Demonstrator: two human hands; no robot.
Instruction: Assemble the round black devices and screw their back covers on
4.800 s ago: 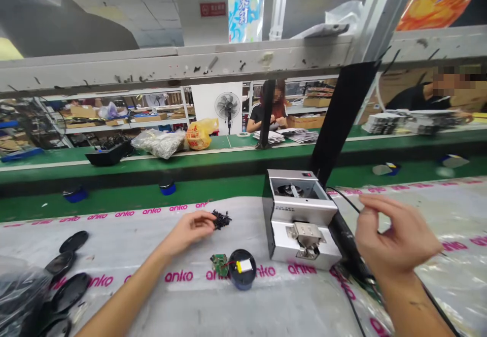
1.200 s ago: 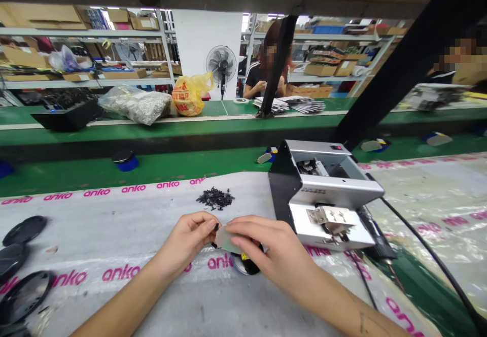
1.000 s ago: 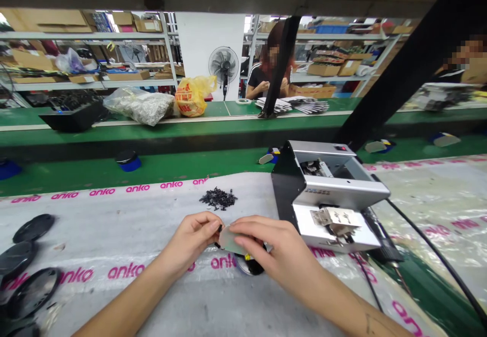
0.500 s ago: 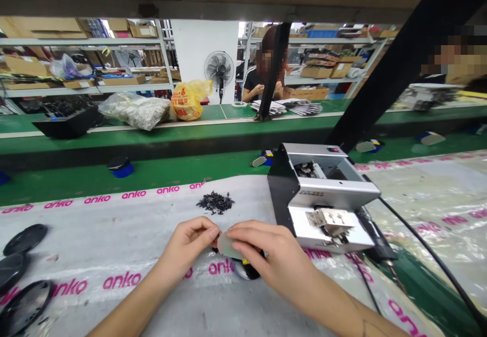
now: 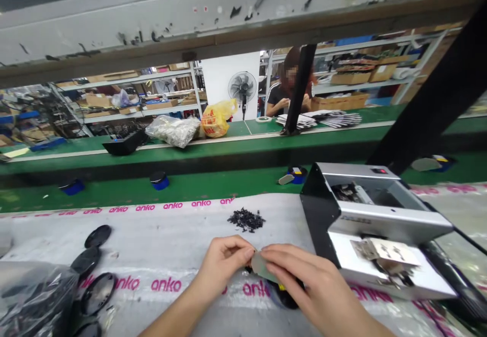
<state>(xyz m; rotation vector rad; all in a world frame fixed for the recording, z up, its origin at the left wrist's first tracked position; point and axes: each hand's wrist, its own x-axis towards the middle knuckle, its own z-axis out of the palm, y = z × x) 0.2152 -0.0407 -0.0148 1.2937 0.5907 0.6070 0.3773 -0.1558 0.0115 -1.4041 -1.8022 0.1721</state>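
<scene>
The small disc [image 5: 262, 266] pinched between my left hand [image 5: 222, 265] and right hand [image 5: 317, 289] looks like matt grey plastic. Under both hands I see a sheet [image 5: 171, 240] of thin, glossy plastic film. The machine [image 5: 380, 217] right of my right hand is satin silver metal. The lids [image 5: 98, 235] far left of my left hand are glossy black plastic.

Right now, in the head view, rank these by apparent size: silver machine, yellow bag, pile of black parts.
1. silver machine, clearly largest.
2. yellow bag and pile of black parts: about alike; the bag is farther off.
</scene>
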